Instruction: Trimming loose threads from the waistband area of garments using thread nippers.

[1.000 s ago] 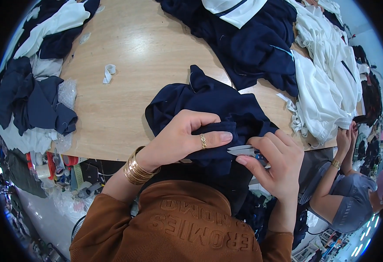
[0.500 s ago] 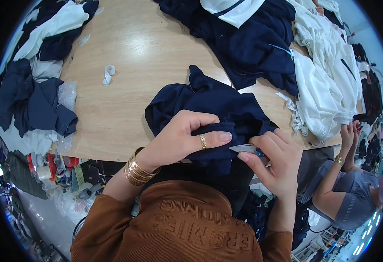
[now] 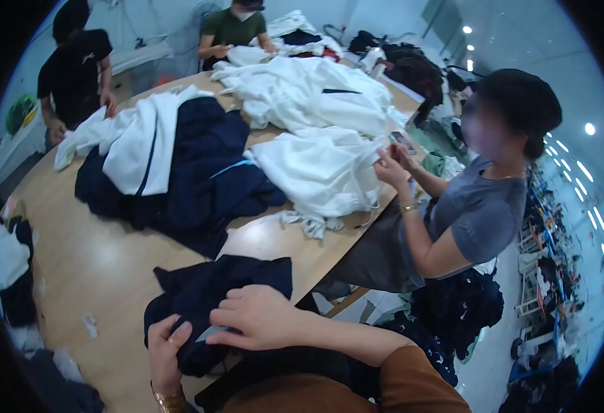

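Note:
A dark navy garment [image 3: 209, 275] lies bunched at the front edge of the table. My left hand [image 3: 166, 347] is closed on its near left part, with the thumb on top of the cloth. Beside it, over the garment, my right hand [image 3: 260, 320] is closed around thread snips [image 3: 218, 336]. Only their pale metal blade shows below the fingers; the handle is hidden in my palm. The blade tip points left, toward my left thumb, close to the cloth. Whether it touches the fabric I cannot tell.
The wooden table [image 3: 61, 227] bears a large navy and white heap [image 3: 192, 172] and white garments [image 3: 315, 165]. A co-worker in grey [image 3: 481, 199] handles white cloth at the right edge. Two more people work at the far side. A white scrap [image 3: 90, 325] lies at left.
My view has swung up and to the right, bringing the co-workers and room into sight. Both hands remain at the navy garment, with the snips still in my right hand.

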`<state>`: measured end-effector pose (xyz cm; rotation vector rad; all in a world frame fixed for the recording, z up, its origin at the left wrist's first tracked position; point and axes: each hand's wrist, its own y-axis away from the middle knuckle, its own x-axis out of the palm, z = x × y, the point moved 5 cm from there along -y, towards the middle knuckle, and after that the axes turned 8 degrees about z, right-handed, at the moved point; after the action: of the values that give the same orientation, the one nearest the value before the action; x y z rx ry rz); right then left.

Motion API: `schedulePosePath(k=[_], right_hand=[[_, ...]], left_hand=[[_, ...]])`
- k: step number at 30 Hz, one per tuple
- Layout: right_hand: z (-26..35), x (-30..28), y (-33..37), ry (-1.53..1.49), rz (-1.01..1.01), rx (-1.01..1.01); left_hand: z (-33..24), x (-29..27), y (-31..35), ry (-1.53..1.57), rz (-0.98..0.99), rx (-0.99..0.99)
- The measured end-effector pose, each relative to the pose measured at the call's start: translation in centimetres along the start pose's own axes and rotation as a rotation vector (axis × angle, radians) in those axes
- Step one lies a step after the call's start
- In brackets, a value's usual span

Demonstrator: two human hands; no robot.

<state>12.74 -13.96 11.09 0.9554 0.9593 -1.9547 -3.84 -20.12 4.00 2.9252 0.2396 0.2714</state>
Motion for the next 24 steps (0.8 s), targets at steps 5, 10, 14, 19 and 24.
schedulePosePath(k=[5, 10, 14, 19, 24], right_hand=[[-1.4, -1.1, 0.8, -0.002, 0.053, 0.131], [-0.3, -2.2, 0.4, 0.018, -0.013, 0.161], [0.6, -1.4, 0.0, 0.026, 0.042, 0.156], [0.6, -0.8, -0.1, 0.065, 0.066, 0.148], [1.0, -0.7, -0.3, 0.113, 0.050, 0.089]], left_hand=[[-1.8, 2.0, -0.5, -0.081, 0.075, 0.081], [-2.4, 2.3, -1.4, -0.063, 0.283, 0.151], [-1.5, 1.4, -0.8, -0.034, 0.236, 0.180], [-1.8, 1.2, -0.6, -0.069, 0.241, 0.129], [-1.6, 1.1, -0.6, -0.086, 0.228, 0.179]])
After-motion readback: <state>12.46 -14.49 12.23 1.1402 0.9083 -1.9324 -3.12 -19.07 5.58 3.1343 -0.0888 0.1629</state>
